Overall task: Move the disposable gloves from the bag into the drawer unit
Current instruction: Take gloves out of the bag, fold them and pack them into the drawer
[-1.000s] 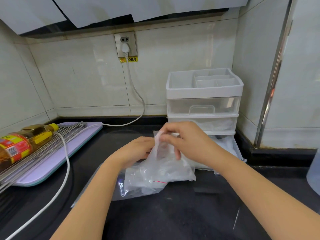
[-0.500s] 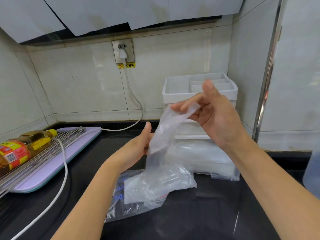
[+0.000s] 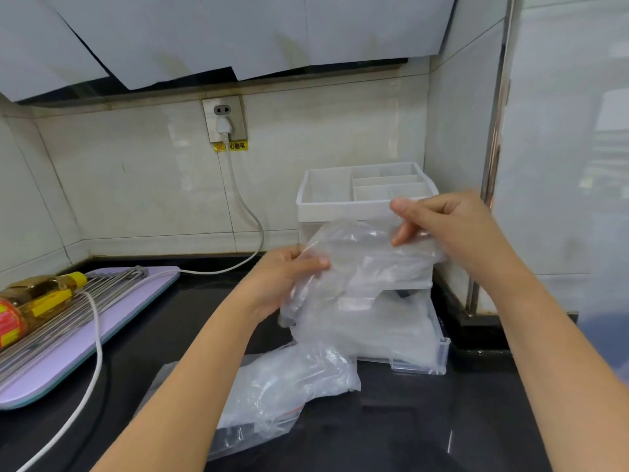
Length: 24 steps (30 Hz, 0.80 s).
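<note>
A clear disposable glove (image 3: 360,264) hangs stretched in the air in front of the white drawer unit (image 3: 343,207). My left hand (image 3: 284,281) pinches its left end and my right hand (image 3: 439,221) pinches its upper right end. The unit's bottom drawer (image 3: 418,349) is pulled out, with clear plastic gloves lying in it. The clear zip bag (image 3: 282,390), still holding crumpled gloves, lies on the black counter below my left forearm.
A lilac board (image 3: 112,321) with metal skewers and an oil bottle (image 3: 30,304) lies at the left. A white cable (image 3: 95,338) runs from the wall socket (image 3: 223,119) across the counter. A tiled wall and metal post stand right of the unit.
The glove has come fully out of the bag. My left hand rose from the bag and took the glove's left end, and my right hand spread it sideways in front of the unit.
</note>
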### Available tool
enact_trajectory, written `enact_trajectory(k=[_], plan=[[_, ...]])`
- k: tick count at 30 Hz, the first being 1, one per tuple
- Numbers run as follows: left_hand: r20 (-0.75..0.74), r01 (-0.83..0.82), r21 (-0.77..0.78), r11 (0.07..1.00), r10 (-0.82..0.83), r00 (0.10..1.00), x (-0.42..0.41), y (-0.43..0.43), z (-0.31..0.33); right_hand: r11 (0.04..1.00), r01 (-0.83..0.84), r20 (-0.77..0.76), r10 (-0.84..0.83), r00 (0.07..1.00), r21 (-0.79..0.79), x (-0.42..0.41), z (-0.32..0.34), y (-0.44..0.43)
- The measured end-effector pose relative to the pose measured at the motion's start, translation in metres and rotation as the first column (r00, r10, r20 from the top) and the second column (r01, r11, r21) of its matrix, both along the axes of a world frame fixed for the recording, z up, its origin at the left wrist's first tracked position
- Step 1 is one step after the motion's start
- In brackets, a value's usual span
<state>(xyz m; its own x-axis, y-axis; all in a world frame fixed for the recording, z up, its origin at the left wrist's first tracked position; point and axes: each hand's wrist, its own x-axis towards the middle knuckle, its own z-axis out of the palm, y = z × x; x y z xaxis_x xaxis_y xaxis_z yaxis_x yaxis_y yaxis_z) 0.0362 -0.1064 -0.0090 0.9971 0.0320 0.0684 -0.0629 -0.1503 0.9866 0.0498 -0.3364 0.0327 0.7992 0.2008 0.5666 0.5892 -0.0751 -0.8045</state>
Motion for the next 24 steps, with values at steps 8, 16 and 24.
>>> enact_trajectory(k=[8,16,24], plan=[[0.521,-0.586,0.385,0.713,0.356,0.776,0.025,-0.015,-0.013,0.884,0.041,-0.350,-0.227,0.909,-0.467,0.031,-0.021,-0.011],[0.264,-0.096,0.798,0.596,-0.201,0.944,0.018,-0.070,-0.029,0.785,-0.019,-0.476,-0.356,0.804,-0.619,0.054,-0.047,-0.006],[0.247,-0.151,0.833,0.532,-0.113,0.963,0.018,-0.081,-0.047,0.991,-0.058,-0.677,-0.040,0.735,-0.122,0.056,-0.051,-0.006]])
